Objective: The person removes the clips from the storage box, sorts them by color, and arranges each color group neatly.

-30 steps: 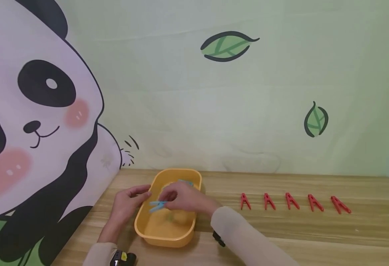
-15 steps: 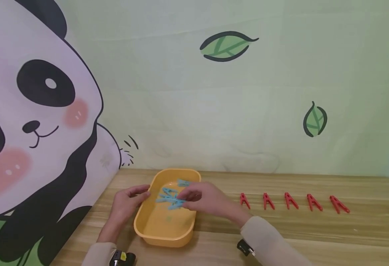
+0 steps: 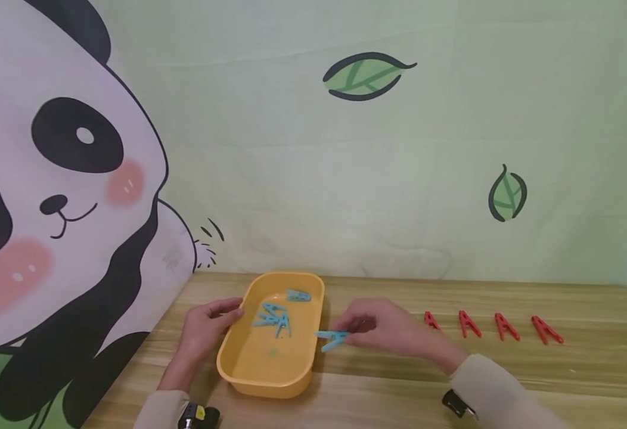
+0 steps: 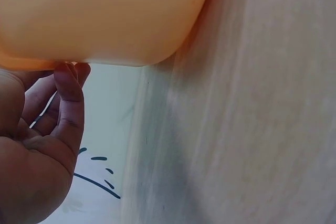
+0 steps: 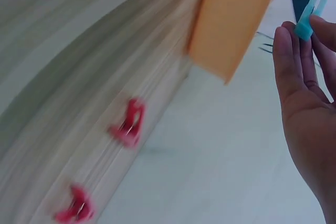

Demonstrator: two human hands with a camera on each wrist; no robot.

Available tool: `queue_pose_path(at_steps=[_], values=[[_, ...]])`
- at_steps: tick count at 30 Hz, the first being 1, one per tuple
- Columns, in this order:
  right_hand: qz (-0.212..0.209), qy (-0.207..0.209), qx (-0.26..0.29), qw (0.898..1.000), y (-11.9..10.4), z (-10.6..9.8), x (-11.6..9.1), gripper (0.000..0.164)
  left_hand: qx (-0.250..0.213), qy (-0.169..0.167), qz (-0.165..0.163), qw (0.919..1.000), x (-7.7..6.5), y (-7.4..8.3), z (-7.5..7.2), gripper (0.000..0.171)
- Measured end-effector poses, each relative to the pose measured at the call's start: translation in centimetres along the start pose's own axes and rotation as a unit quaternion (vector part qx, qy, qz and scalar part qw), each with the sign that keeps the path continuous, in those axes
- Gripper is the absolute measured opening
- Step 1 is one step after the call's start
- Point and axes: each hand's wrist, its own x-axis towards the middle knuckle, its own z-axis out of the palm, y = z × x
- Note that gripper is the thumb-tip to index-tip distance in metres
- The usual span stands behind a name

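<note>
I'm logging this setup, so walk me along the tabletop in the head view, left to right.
Left grip → yellow tub → light-blue clothespin pinched by the right grip → right grip → partly hidden red clothespin → three fully visible red clothespins.

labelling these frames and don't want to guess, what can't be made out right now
- Head view: one end of the held blue clip, covered by the right hand.
- Head view: the lower part of the leftmost visible red clip, behind the same hand.
- Head view: the green mark, too small and faint to identify.
- Left wrist view: the inside of the yellow box, hidden by its wall.
</note>
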Motion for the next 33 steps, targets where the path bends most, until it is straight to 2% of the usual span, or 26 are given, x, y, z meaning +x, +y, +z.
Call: queue_pose_path(at_steps=[10,14,19,25,33], values=[[0.018,-0.07,-0.022,0.997,2.3,-3.0,-3.2,0.016,-0.001,0.007,0.006,1.0,-0.1,-0.1,0.2,0.035],[0.045,-0.103,-0.046,0.993,3.0,-3.8,-4.1,0.018,-0.002,0.007,0.004,1.0,-0.1,0.0,0.2,0.036],[0.052,-0.137,-0.075,0.986,3.6,-4.2,-4.6,0.019,0.005,0.008,0.006,0.9999,-0.1,0.1,0.2,0.036],[0.043,-0.147,-0.093,0.984,4.4,-4.0,-4.6,0.018,0.002,0.009,0.008,0.9999,-0.1,0.0,0.1,0.036],[0.062,-0.139,-0.076,0.986,4.8,-3.8,-4.7,0.019,0.013,0.005,0.002,0.9999,0.0,-0.1,0.1,0.037]])
